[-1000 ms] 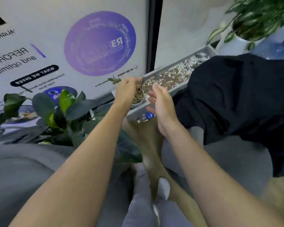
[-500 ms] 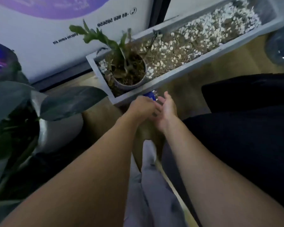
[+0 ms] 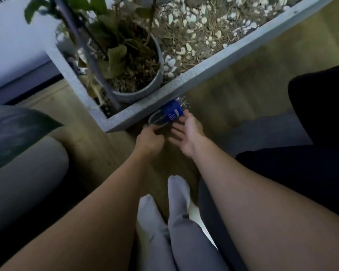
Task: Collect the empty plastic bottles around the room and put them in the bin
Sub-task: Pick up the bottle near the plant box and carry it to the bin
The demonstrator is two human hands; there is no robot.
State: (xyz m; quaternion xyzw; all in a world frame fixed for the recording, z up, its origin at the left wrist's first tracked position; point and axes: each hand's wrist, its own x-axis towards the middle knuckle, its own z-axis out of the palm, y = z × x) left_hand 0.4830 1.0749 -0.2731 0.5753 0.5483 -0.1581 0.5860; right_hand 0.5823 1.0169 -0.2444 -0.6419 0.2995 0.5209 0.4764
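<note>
floor (image 3: 233,90): wood | planter box (image 3: 194,73): gravel | bottle (image 3: 170,112): beside it

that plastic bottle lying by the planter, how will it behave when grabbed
The bottle looks clear and empty, so probably light and easily crushed. It lies on its side against the planter, so a nudge may roll it.

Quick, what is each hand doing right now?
Left hand: fingers closed on the end of the plastic bottle.
Right hand: open, beside the bottle.
</note>
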